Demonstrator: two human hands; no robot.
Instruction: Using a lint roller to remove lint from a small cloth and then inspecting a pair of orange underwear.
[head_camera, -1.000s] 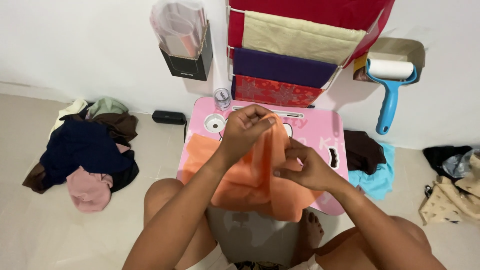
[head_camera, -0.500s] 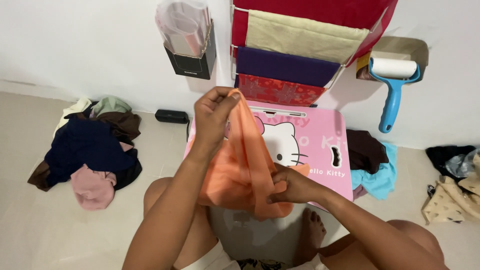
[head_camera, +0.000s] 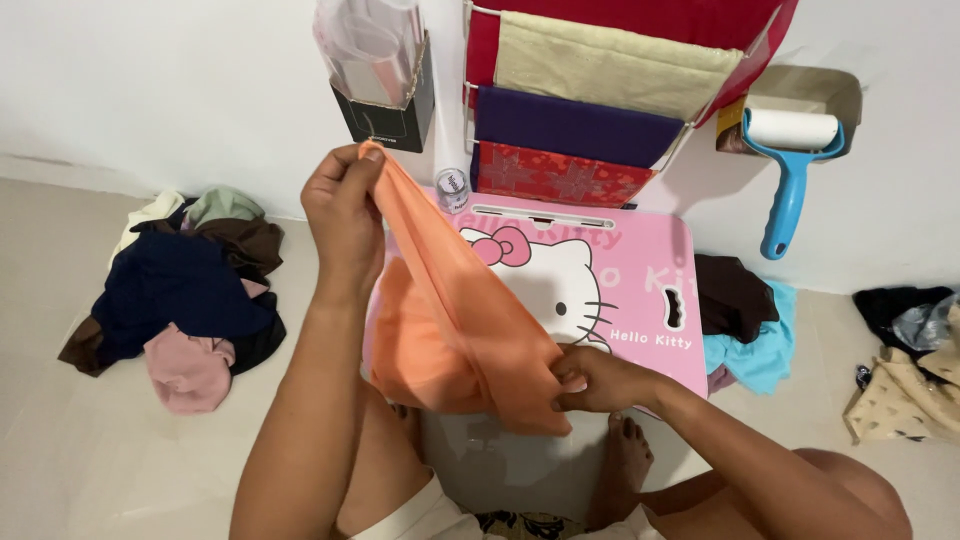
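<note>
Orange cloth (head_camera: 450, 320) between both hands

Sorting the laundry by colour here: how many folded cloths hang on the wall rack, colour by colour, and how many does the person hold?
Red plain cloth: 1
Beige cloth: 1
Purple cloth: 1
Red patterned cloth: 1
Orange cloth, held in both hands: 1
Total: 5

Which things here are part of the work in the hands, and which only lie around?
In hand:
- orange cloth, held by left hand and right hand
- pink lap table under it

Lying about:
- heap of dark clothes
- blue lint roller
- small jar
</note>
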